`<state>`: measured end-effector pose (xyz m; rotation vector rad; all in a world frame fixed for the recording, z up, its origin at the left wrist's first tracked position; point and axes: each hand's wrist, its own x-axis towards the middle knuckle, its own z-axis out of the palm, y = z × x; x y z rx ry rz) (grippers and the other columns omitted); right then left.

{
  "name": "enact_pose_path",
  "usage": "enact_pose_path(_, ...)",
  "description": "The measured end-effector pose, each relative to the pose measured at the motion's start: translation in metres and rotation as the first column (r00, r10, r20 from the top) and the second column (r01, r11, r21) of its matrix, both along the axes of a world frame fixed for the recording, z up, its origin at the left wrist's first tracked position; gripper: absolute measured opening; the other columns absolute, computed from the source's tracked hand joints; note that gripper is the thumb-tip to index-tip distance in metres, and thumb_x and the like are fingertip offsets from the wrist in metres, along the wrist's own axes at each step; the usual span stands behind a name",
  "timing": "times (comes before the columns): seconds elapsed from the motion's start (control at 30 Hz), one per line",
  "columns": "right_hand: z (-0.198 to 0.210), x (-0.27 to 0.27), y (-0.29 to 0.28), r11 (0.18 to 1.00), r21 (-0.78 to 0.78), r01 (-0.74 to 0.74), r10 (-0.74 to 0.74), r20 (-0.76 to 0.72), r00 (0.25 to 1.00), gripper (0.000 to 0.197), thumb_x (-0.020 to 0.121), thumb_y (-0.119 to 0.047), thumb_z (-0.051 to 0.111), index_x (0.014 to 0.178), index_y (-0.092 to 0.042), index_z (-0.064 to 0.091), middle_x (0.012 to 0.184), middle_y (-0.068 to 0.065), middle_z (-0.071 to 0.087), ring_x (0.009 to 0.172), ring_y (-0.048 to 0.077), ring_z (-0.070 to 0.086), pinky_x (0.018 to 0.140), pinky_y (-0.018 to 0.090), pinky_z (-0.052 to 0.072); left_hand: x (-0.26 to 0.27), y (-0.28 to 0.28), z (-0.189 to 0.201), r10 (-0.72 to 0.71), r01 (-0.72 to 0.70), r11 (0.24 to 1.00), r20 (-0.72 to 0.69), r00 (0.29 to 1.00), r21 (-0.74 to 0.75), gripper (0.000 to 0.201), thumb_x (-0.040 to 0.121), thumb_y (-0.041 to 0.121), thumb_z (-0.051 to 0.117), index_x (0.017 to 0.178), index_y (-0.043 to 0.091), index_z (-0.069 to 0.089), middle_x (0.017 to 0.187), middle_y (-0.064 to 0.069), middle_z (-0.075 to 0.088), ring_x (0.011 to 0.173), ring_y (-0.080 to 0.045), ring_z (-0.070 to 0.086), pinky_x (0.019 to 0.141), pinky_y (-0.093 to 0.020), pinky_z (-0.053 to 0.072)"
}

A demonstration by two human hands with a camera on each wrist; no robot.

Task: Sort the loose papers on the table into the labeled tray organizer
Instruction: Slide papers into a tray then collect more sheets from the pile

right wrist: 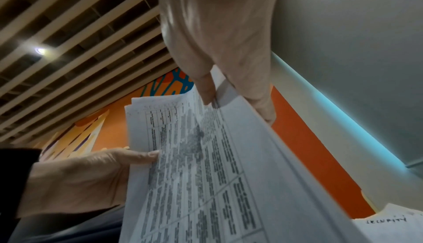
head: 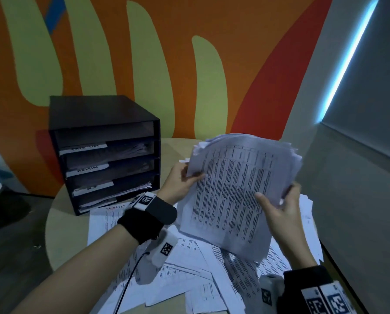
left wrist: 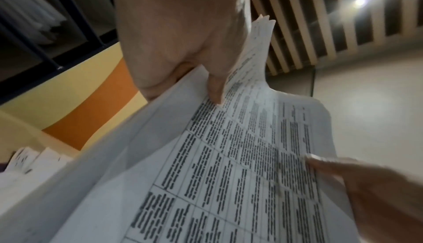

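Both hands hold a stack [head: 239,191] of printed sheets up above the counter [head: 62,232]: left hand [head: 180,180] pinching its left edge, right hand [head: 280,207] gripping the right. More papers [head: 189,264] litter the counter's near side; the organizer [head: 105,152] stands at its far-left edge.

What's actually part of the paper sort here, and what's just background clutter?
Job:
- stack of papers, held by left hand and right hand
- loose papers spread on the table
- black tray organizer with labeled trays

Just there:
- painted wall
- black cable
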<state>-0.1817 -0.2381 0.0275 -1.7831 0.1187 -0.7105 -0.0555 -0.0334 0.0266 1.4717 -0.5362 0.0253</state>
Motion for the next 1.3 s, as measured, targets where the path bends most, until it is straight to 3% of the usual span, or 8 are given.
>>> enact_pose_path(0.13, 0.035, -0.001, -0.007, 0.907, -0.273, 0.321, -0.263, 0.227, 0.938, 0.096, 0.074, -0.008, 0.080, 0.149, -0.014, 0.020, 0.151, 0.006, 0.029, 0.137, 0.010, 0.028, 0.115, 0.033, 0.022, 0.001, 0.004, 0.020, 0.083, -0.111, 0.991, 0.284, 0.955, 0.081, 0.017, 0.093, 0.002, 0.058, 0.083, 0.010, 0.069, 0.068, 0.015, 0.057, 0.062, 0.007, 0.051, 0.063, -0.023, 0.041)
enact_pose_path(0.3, 0.071, 0.011, 0.001, 0.795, -0.555, 0.244, -0.139, 0.225, 0.964, 0.082, 0.068, -0.006, 0.076, 0.139, -0.026, 0.042, 0.142, 0.000, 0.048, 0.136, 0.022, 0.039, 0.112, 0.058, 0.026, -0.002, 0.016, 0.055, -0.050, -0.278, 0.899, 0.709, 0.703, 0.339, 0.033, 0.081, -0.007, 0.054, 0.098, 0.012, 0.075, 0.087, -0.002, 0.075, 0.070, -0.001, 0.056, 0.060, -0.020, 0.041)
enact_pose_path(0.4, 0.078, 0.023, 0.010, 0.865, -0.501, -0.024, 0.078, 0.087, 0.993, 0.033, 0.073, -0.009, 0.064, 0.092, -0.035, 0.067, 0.091, -0.020, 0.071, 0.095, 0.001, 0.064, 0.089, 0.024, 0.048, -0.005, 0.023, 0.065, -0.085, -0.286, 0.895, 0.760, 0.645, 0.343, 0.033, 0.078, -0.008, 0.053, 0.096, 0.010, 0.075, 0.082, -0.005, 0.073, 0.068, 0.004, 0.044, 0.059, -0.018, 0.034)
enact_pose_path(0.6, 0.043, 0.046, 0.016, 0.959, -0.186, -0.213, 0.211, -0.033, 0.977, 0.019, 0.085, 0.001, 0.067, 0.066, -0.003, 0.067, 0.062, -0.007, 0.056, 0.059, 0.008, 0.046, 0.057, 0.028, 0.037, 0.019, 0.072, 0.051, 0.367, -0.635, 0.727, 0.634, 0.680, 0.260, 0.060, 0.079, 0.034, 0.075, 0.132, 0.016, 0.053, 0.134, -0.006, 0.054, 0.127, -0.024, 0.045, 0.109, -0.053, 0.031)
enact_pose_path(0.73, 0.034, 0.046, 0.022, 0.975, 0.047, -0.215, 0.212, 0.060, 0.975, 0.018, 0.087, 0.002, 0.063, 0.075, -0.011, 0.069, 0.063, -0.010, 0.070, 0.056, 0.002, 0.062, 0.056, 0.019, 0.050, 0.026, 0.118, 0.043, 0.449, -0.450, 0.881, 0.041, 0.892, 0.145, 0.111, 0.070, 0.028, 0.086, 0.152, 0.018, 0.012, 0.146, -0.004, 0.036, 0.134, -0.021, 0.038, 0.112, -0.042, 0.034)
enact_pose_path(0.9, 0.028, 0.062, 0.036, 0.949, 0.215, -0.232, 0.213, 0.109, 0.971, 0.015, 0.089, 0.000, 0.060, 0.101, -0.003, 0.068, 0.087, -0.003, 0.076, 0.078, 0.011, 0.070, 0.067, 0.021, 0.056, 0.020, 0.131, 0.040, 0.234, -0.234, 0.969, -0.006, 0.972, -0.084, 0.039, 0.080, -0.009, 0.067, 0.116, 0.002, 0.060, 0.104, 0.000, 0.073, 0.097, -0.017, 0.070, 0.081, -0.031, 0.057)
enact_pose_path(1.13, -0.016, 0.074, 0.047, 0.947, 0.181, -0.266, 0.291, -0.129, 0.948, 0.029, 0.078, 0.006, 0.071, 0.104, -0.006, 0.064, 0.091, 0.001, 0.075, 0.084, 0.018, 0.071, 0.071, 0.026, 0.058, 0.015, 0.140, -0.008, 0.270, -0.270, 0.963, -0.125, 0.955, 0.014, 0.036, 0.077, -0.006, 0.071, 0.108, 0.008, 0.063, 0.094, -0.001, 0.075, 0.086, -0.014, 0.073, 0.075, -0.032, 0.060)
enact_pose_path(1.3, -0.051, 0.077, 0.058, 0.964, 0.078, -0.254, 0.264, -0.367, 0.892, 0.030, 0.088, -0.014, 0.069, 0.103, 0.011, 0.061, 0.101, 0.029, 0.067, 0.094, 0.047, 0.063, 0.085, 0.061, 0.052, 0.010, 0.129, -0.032, 0.288, -0.258, 0.953, -0.207, 0.935, 0.162, 0.011, 0.091, 0.004, 0.061, 0.093, 0.014, 0.064, 0.089, 0.007, 0.070, 0.087, -0.007, 0.068, 0.081, -0.032, 0.058)
